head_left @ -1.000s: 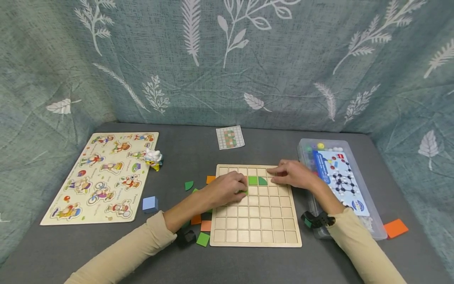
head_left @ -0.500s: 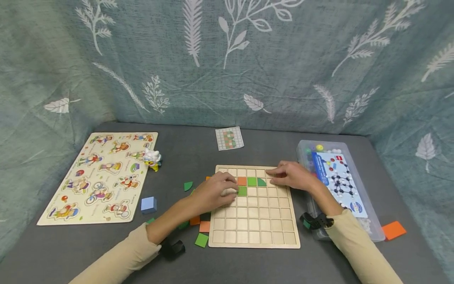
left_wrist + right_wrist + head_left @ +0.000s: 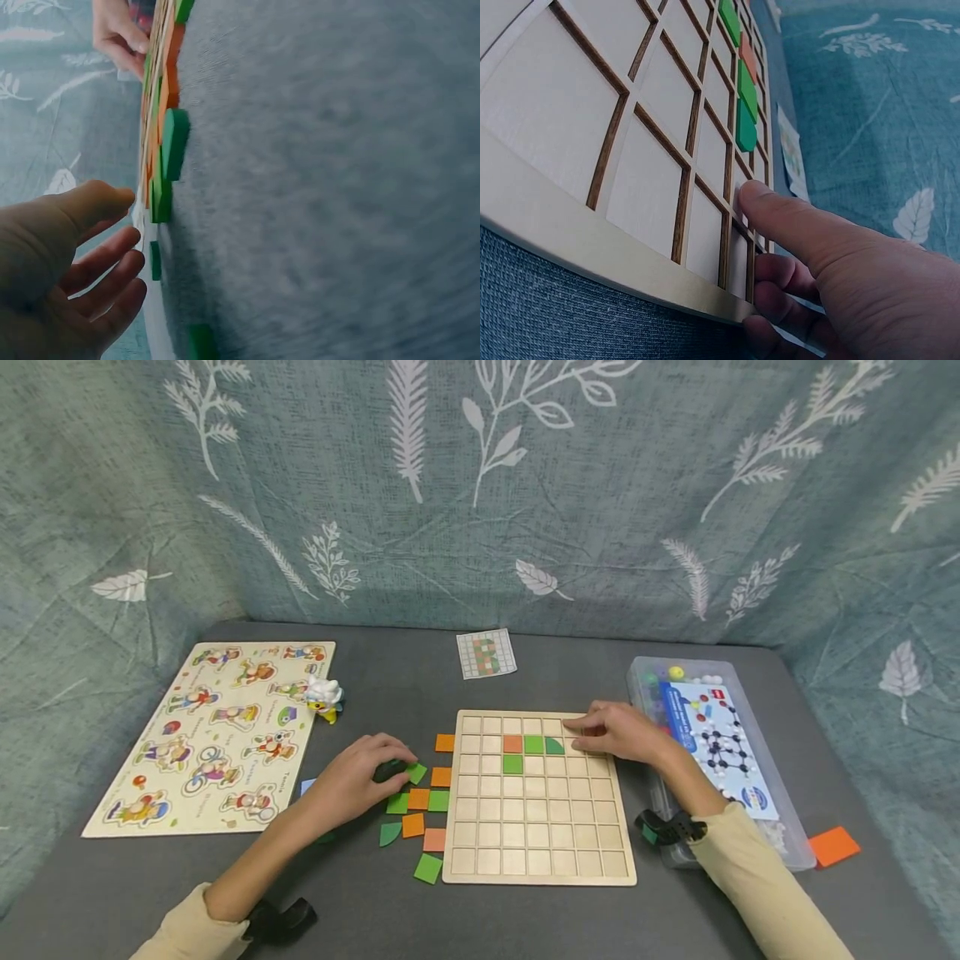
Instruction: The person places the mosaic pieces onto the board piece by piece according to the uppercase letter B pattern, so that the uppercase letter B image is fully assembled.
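Observation:
My left hand (image 3: 366, 774) is among the loose tiles left of the board, its thumb and fingers at a green square tile (image 3: 416, 772). In the left wrist view its fingers (image 3: 112, 289) are spread apart and hold nothing. My right hand (image 3: 622, 729) grips the upper right of the wooden grid board (image 3: 536, 835), with the thumb (image 3: 780, 214) laid over the cells and the other fingers curled at its edge. In the grid sit a salmon tile (image 3: 512, 743), two green squares, one a green square (image 3: 512, 764) below the salmon tile, and a dark green quarter-round (image 3: 554, 746).
Several orange tiles (image 3: 441, 777) and green tiles lie along the board's left side. A pattern card (image 3: 486, 653) lies behind the board. A picture puzzle (image 3: 217, 739), a small figure (image 3: 324, 697) and a blue cube are at left; a plastic box (image 3: 798, 852) and an orange block (image 3: 834, 847) at right.
My left hand has let go of a green square in the grid below the salmon tile and moved left, off the board, to the loose tiles. My right hand has stayed at the board.

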Demonstrator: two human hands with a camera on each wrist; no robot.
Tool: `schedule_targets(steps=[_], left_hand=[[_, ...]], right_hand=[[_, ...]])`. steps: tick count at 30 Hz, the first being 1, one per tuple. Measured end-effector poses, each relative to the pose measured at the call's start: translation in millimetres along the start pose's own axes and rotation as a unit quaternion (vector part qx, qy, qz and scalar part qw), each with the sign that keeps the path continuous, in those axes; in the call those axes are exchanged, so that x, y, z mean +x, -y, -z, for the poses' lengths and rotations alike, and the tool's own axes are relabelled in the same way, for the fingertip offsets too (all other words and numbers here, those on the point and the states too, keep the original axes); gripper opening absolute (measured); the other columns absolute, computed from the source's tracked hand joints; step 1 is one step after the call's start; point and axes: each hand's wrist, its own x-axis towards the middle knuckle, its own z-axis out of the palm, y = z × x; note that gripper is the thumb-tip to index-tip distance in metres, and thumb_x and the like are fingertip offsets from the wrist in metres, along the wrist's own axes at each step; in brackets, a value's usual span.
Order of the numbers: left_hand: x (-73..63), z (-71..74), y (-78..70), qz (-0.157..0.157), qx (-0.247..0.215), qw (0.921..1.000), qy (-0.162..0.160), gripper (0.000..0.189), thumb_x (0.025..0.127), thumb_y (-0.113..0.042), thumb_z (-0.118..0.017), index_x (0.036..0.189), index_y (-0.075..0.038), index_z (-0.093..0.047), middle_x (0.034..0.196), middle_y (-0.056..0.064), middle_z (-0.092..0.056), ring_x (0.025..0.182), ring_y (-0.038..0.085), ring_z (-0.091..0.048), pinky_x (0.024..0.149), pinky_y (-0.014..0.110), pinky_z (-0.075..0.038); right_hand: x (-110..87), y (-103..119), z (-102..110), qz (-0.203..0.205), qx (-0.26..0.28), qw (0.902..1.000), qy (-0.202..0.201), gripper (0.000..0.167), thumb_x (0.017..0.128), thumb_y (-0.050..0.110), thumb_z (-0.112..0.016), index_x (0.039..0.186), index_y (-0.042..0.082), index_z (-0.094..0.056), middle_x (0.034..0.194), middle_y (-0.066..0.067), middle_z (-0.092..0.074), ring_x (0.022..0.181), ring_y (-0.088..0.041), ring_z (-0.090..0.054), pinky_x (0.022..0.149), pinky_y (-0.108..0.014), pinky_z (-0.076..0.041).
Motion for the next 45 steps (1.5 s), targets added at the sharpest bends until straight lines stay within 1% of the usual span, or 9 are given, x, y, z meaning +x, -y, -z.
schedule_targets(steps=[3, 7, 14, 21, 25, 29, 35, 38, 45], left_hand=[[-1.2, -2.3, -1.0, -0.006, 0.001, 1.0000, 0.004, 0.018, 0.086, -0.015, -0.073, 0.103, -0.014, -0.073, 0.109, 0.002, -0.066, 0.103, 0.022, -0.061, 0.089, 0.044, -0.052], [3.7, -6.9, -7.3, -0.019, -0.005, 0.9997, 0.010, 0.013, 0.087, -0.016, -0.072, 0.100, -0.017, -0.074, 0.108, -0.001, -0.066, 0.100, 0.018, -0.059, 0.086, 0.041, -0.052], [17.8, -12.3, -14.2, -0.041, 0.014, 0.9978, 0.051, 0.009, 0.087, -0.019, -0.072, 0.095, -0.020, -0.075, 0.108, -0.002, -0.066, 0.101, 0.017, -0.058, 0.087, 0.039, -0.052], [25.6, -9.4, -18.0, -0.053, 0.033, 0.9936, 0.094, 0.008, 0.086, -0.019, -0.074, 0.093, -0.016, -0.076, 0.109, 0.000, -0.068, 0.101, 0.018, -0.059, 0.086, 0.038, -0.053], [27.9, -7.4, -18.5, -0.080, 0.046, 0.9906, 0.102, 0.010, 0.086, -0.020, -0.074, 0.096, -0.016, -0.076, 0.106, -0.001, -0.068, 0.097, 0.017, -0.062, 0.083, 0.036, -0.055], [29.3, -4.2, -18.8, -0.104, 0.051, 0.9896, 0.085, 0.010, 0.086, -0.020, -0.074, 0.095, -0.016, -0.075, 0.101, -0.002, -0.068, 0.088, 0.013, -0.063, 0.075, 0.031, -0.054], [35.0, -4.2, -25.1, -0.125, 0.021, 0.9917, 0.022, 0.012, 0.085, -0.019, -0.074, 0.097, -0.016, -0.074, 0.097, -0.003, -0.066, 0.079, 0.011, -0.061, 0.068, 0.024, -0.051], [42.9, -11.2, -37.3, -0.153, 0.007, 0.9881, 0.011, 0.013, 0.086, -0.019, -0.073, 0.099, -0.015, -0.074, 0.100, -0.002, -0.067, 0.080, 0.012, -0.063, 0.068, 0.024, -0.051], [68.4, -34.2, -70.3, -0.219, 0.003, 0.9754, 0.021, 0.006, 0.089, -0.016, -0.069, 0.094, -0.015, -0.073, 0.096, -0.002, -0.067, 0.080, 0.009, -0.064, 0.067, 0.020, -0.051]], right_hand=[[-0.7, 0, 0, -0.002, 0.002, 1.0000, 0.001, 0.039, 0.089, 0.024, -0.070, 0.126, 0.011, -0.066, 0.084, -0.001, -0.059, 0.064, -0.008, -0.039, 0.058, -0.022, -0.033], [-1.2, 0, 1, -0.003, 0.002, 1.0000, 0.002, 0.039, 0.089, 0.024, -0.070, 0.126, 0.011, -0.066, 0.085, -0.001, -0.059, 0.064, -0.008, -0.040, 0.058, -0.022, -0.033], [-0.5, 1, 1, 0.000, 0.001, 1.0000, 0.001, 0.039, 0.089, 0.024, -0.070, 0.126, 0.011, -0.066, 0.086, -0.001, -0.059, 0.064, -0.008, -0.039, 0.058, -0.021, -0.033], [-0.4, 0, 1, 0.005, -0.002, 1.0000, -0.003, 0.039, 0.089, 0.023, -0.070, 0.125, 0.010, -0.066, 0.084, -0.001, -0.059, 0.062, -0.008, -0.038, 0.057, -0.021, -0.033], [-0.7, -1, 0, 0.006, -0.003, 1.0000, -0.006, 0.039, 0.088, 0.023, -0.071, 0.125, 0.010, -0.066, 0.084, -0.002, -0.059, 0.062, -0.008, -0.037, 0.057, -0.021, -0.032], [-0.4, -2, 0, 0.012, -0.005, 0.9999, -0.007, 0.039, 0.089, 0.023, -0.070, 0.125, 0.009, -0.067, 0.084, -0.002, -0.059, 0.062, -0.007, -0.037, 0.056, -0.021, -0.032], [0.7, -2, 3, 0.020, -0.003, 0.9997, -0.012, 0.038, 0.088, 0.022, -0.071, 0.124, 0.008, -0.067, 0.084, -0.003, -0.060, 0.062, -0.007, -0.037, 0.056, -0.022, -0.032], [0.0, 0, 3, 0.014, -0.004, 0.9998, -0.010, 0.038, 0.088, 0.022, -0.071, 0.124, 0.009, -0.067, 0.083, -0.002, -0.059, 0.062, -0.007, -0.037, 0.057, -0.022, -0.032], [-0.4, 1, 1, 0.005, -0.004, 1.0000, -0.005, 0.039, 0.089, 0.023, -0.070, 0.125, 0.010, -0.067, 0.085, -0.002, -0.060, 0.063, -0.008, -0.039, 0.058, -0.021, -0.033]])
